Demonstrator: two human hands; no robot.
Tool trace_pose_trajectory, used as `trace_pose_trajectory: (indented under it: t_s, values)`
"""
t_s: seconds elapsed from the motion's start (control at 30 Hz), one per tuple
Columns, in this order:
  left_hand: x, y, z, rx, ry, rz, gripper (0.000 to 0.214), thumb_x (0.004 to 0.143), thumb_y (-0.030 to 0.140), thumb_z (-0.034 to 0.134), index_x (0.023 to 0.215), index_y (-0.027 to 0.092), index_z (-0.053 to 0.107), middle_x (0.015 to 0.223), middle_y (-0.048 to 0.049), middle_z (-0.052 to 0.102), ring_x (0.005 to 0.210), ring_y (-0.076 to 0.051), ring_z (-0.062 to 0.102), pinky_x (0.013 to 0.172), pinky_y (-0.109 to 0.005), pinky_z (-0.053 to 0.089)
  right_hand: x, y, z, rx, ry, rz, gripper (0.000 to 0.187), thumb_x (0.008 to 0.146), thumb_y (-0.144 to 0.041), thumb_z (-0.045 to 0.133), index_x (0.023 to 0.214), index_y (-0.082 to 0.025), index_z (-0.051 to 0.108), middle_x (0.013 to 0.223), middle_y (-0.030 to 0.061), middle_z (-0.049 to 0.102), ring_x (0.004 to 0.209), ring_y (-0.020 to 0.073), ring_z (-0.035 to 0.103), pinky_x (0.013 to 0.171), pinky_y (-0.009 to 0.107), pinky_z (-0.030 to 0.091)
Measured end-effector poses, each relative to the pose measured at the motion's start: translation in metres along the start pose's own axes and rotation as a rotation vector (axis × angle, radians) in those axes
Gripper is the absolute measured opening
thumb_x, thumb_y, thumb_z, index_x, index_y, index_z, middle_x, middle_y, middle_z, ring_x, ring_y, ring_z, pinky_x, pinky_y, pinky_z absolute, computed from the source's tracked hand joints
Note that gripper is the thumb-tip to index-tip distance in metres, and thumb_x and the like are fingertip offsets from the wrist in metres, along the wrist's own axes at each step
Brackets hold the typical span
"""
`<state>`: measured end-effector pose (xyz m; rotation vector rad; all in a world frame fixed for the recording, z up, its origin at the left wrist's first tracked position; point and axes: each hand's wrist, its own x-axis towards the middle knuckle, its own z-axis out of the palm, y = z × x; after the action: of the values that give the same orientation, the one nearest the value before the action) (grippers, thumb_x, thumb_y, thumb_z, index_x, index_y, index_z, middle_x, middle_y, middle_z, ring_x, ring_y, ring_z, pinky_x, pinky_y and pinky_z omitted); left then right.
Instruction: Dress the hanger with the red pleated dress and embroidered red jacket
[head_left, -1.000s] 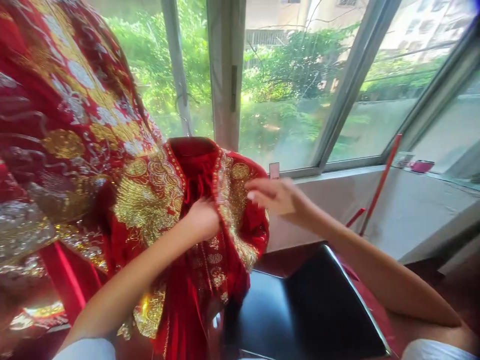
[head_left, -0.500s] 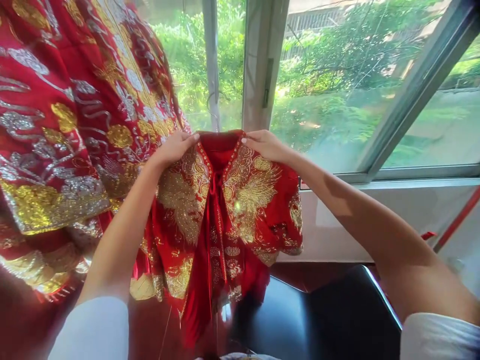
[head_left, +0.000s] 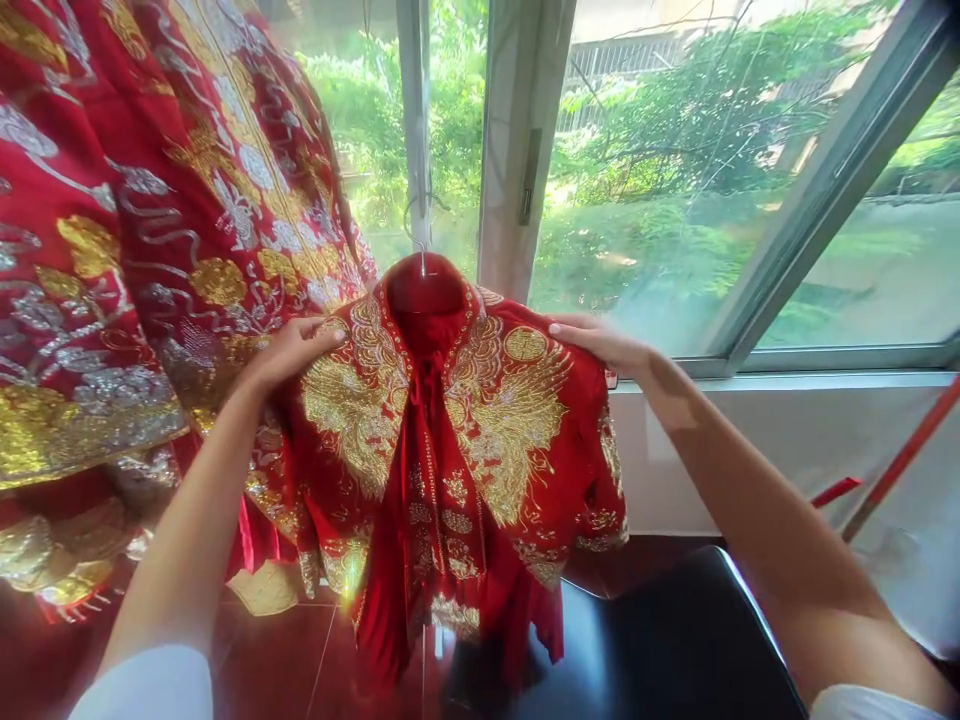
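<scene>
A small red jacket (head_left: 457,440) with gold embroidery hangs on a red hanger (head_left: 424,285) whose metal hook shows before the window. My left hand (head_left: 289,350) rests on the jacket's left shoulder, fingers laid over the cloth. My right hand (head_left: 600,342) lies on its right shoulder, fingers stretched flat along the edge. Both hands touch the cloth without a clear grip. The jacket's front hangs closed, red ties down the middle.
A large red garment with gold and silver embroidery (head_left: 112,280) hangs at the left, against the small jacket. A window frame (head_left: 517,150) stands behind. A black surface (head_left: 675,650) lies below right. A red pole (head_left: 900,460) leans on the white wall under the sill.
Both hands slid outward from the collar to the jacket's shoulders. The jacket now hangs spread and flatter, with the hanger's top showing.
</scene>
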<state>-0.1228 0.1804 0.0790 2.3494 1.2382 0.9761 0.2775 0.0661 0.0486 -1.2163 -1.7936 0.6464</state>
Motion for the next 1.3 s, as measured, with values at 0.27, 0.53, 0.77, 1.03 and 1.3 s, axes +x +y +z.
trace_pose_trajectory:
  t_s: [0.27, 0.53, 0.77, 1.03, 1.3]
  values:
    - [-0.049, 0.024, 0.114, 0.307, 0.903, 0.053, 0.072, 0.084, 0.053, 0.051, 0.141, 0.01, 0.039, 0.144, -0.0218, 0.043, 0.138, -0.034, 0.034, 0.116, -0.05, 0.018, -0.02, 0.007, 0.076, -0.586, 1.037, -0.102, 0.041, 0.089, -0.046, 0.046, 0.11, -0.018, 0.067, 0.11, 0.0137, 0.068, 0.106, 0.0292, 0.059, 0.096, 0.05, 0.042]
    - [-0.122, -0.014, 0.182, 0.408, 0.604, -0.067, 0.052, 0.084, 0.049, 0.057, 0.125, 0.016, 0.053, 0.132, -0.025, 0.051, 0.128, -0.04, 0.041, 0.104, -0.056, 0.029, -0.05, 0.033, 0.221, -0.658, 0.736, -0.034, 0.055, 0.087, -0.042, 0.055, 0.136, -0.019, 0.052, 0.132, 0.025, 0.052, 0.116, 0.0426, 0.048, 0.093, 0.066, 0.033]
    - [-0.138, -0.014, 0.139, 0.386, 0.357, 0.093, 0.027, 0.091, 0.029, 0.038, 0.066, 0.022, 0.046, 0.073, -0.0089, 0.062, 0.075, -0.025, 0.055, 0.077, -0.042, 0.04, -0.032, 0.07, 0.213, -0.308, 0.589, -0.168, 0.065, 0.086, -0.017, 0.039, 0.147, -0.006, 0.02, 0.127, 0.027, 0.055, 0.114, 0.0295, 0.06, 0.097, 0.052, 0.047]
    - [-0.138, 0.091, 0.123, 0.048, 0.315, 0.449, 0.037, 0.095, 0.029, 0.032, 0.059, 0.023, 0.031, 0.055, -0.0014, 0.044, 0.054, -0.016, 0.042, 0.058, -0.032, 0.034, -0.083, 0.008, 0.237, 0.125, 0.698, -0.211, 0.064, 0.089, -0.019, 0.035, 0.149, -0.026, 0.014, 0.147, 0.0144, 0.037, 0.13, 0.0208, 0.05, 0.108, 0.044, 0.045]
    - [-0.097, 0.019, 0.197, 0.493, 0.281, 0.15, 0.019, 0.09, 0.025, 0.042, 0.074, 0.022, 0.051, 0.08, -0.0108, 0.062, 0.082, -0.026, 0.057, 0.073, -0.037, 0.04, -0.074, 0.049, 0.218, 0.057, 0.703, -0.137, 0.053, 0.088, -0.022, 0.035, 0.141, -0.02, 0.028, 0.13, 0.0156, 0.054, 0.116, 0.0231, 0.06, 0.097, 0.044, 0.052]
